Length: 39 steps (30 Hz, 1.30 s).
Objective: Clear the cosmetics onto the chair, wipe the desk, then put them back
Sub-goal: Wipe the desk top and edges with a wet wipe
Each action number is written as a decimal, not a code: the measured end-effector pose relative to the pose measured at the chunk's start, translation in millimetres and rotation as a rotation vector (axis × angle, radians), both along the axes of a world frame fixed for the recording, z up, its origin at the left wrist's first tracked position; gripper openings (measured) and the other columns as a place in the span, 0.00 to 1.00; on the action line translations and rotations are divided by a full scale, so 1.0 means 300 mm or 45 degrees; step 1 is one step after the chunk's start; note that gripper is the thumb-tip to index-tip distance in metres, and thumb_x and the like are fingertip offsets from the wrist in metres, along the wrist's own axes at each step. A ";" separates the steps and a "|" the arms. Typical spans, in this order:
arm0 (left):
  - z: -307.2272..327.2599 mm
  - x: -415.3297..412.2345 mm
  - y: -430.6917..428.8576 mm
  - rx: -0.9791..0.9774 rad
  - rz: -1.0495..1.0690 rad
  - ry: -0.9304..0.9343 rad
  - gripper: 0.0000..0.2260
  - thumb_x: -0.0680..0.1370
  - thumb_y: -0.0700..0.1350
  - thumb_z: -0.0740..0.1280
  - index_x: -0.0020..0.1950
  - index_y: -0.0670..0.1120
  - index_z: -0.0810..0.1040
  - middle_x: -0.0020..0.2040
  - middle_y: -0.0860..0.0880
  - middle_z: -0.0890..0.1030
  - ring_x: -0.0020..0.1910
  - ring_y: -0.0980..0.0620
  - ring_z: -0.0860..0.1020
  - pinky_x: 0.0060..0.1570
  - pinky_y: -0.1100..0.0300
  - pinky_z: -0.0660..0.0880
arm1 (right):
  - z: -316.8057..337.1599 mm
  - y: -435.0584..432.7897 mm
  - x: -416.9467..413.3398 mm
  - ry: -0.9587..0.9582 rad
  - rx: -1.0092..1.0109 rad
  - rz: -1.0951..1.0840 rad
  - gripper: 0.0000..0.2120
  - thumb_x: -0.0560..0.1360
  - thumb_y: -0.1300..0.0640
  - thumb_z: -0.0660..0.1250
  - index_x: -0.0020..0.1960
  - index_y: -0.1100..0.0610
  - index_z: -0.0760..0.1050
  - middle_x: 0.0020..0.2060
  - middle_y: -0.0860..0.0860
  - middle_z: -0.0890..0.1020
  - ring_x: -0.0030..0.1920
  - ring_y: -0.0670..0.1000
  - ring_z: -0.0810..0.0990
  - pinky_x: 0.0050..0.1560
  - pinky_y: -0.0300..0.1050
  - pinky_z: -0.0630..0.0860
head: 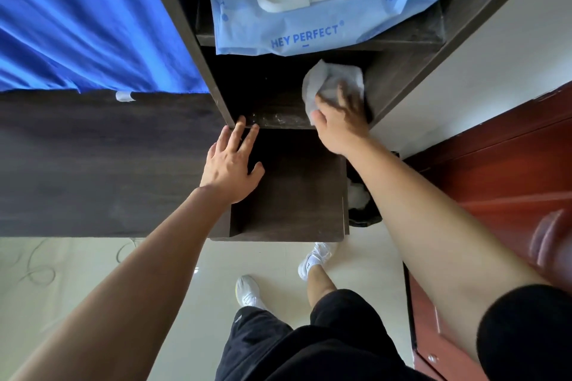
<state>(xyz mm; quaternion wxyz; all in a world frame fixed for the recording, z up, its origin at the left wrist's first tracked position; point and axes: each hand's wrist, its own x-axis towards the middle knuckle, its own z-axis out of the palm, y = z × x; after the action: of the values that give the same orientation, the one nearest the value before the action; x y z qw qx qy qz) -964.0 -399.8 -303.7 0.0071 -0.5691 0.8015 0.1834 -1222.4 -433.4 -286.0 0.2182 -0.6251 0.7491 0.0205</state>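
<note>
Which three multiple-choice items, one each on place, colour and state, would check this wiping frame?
1. Where is the wipes pack? A. on the floor B. on the shelf above the one being wiped C. in the left hand
2. What colour is the curtain? A. blue B. green C. red
3. What is the left hand doing? A. gripping a bottle B. lifting the pack C. fingers straight, holding nothing
Answers: B, the pack lies above the compartment where the right hand presses the white wipe; A, the cloth at left is blue; C, its fingers reach empty to the shelf edge.
</note>
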 end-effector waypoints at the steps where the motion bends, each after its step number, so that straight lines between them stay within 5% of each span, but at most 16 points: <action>1: 0.000 0.001 -0.001 0.003 0.001 -0.001 0.34 0.80 0.57 0.61 0.81 0.54 0.49 0.82 0.48 0.47 0.80 0.42 0.48 0.75 0.43 0.56 | 0.011 -0.039 -0.004 0.006 0.037 -0.044 0.24 0.84 0.41 0.48 0.80 0.38 0.55 0.82 0.54 0.41 0.80 0.65 0.38 0.79 0.63 0.43; 9: -0.004 -0.003 -0.002 0.013 0.007 -0.016 0.34 0.79 0.56 0.60 0.82 0.54 0.48 0.82 0.48 0.47 0.80 0.43 0.47 0.75 0.44 0.55 | 0.029 -0.026 0.081 0.087 -0.052 -0.012 0.23 0.85 0.45 0.50 0.80 0.41 0.57 0.81 0.59 0.45 0.79 0.70 0.43 0.78 0.65 0.49; 18: 0.000 0.007 -0.002 0.009 -0.040 -0.040 0.36 0.79 0.57 0.61 0.82 0.54 0.46 0.82 0.48 0.45 0.80 0.43 0.46 0.75 0.44 0.56 | 0.010 0.143 0.030 0.155 -0.176 0.000 0.18 0.84 0.56 0.56 0.73 0.49 0.70 0.78 0.62 0.59 0.78 0.66 0.55 0.69 0.63 0.71; 28: -0.092 0.130 0.154 0.066 0.033 -0.092 0.31 0.80 0.58 0.61 0.81 0.53 0.54 0.82 0.48 0.47 0.80 0.43 0.51 0.74 0.40 0.60 | -0.005 0.080 0.293 0.165 -0.259 0.392 0.25 0.81 0.61 0.59 0.77 0.48 0.63 0.80 0.58 0.54 0.79 0.69 0.49 0.76 0.60 0.59; 33: -0.151 0.195 0.183 0.177 0.146 -0.215 0.31 0.80 0.62 0.57 0.81 0.54 0.53 0.82 0.49 0.48 0.80 0.42 0.48 0.75 0.38 0.55 | -0.016 0.031 0.403 0.182 -0.280 0.524 0.23 0.82 0.53 0.58 0.77 0.48 0.63 0.79 0.61 0.56 0.78 0.70 0.51 0.78 0.62 0.53; 39: -0.165 0.177 0.177 0.202 0.185 -0.250 0.33 0.80 0.66 0.54 0.81 0.55 0.49 0.82 0.50 0.46 0.80 0.43 0.43 0.75 0.36 0.49 | -0.035 0.084 0.231 0.140 -0.311 0.445 0.22 0.85 0.46 0.50 0.78 0.47 0.62 0.80 0.60 0.55 0.79 0.68 0.51 0.79 0.60 0.52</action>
<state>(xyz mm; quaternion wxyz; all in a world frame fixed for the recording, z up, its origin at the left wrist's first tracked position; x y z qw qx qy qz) -910.9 -346.7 -353.3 0.1172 -0.6384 0.7367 0.1895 -1153.1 -408.2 -296.4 0.0927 -0.7652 0.6371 0.0012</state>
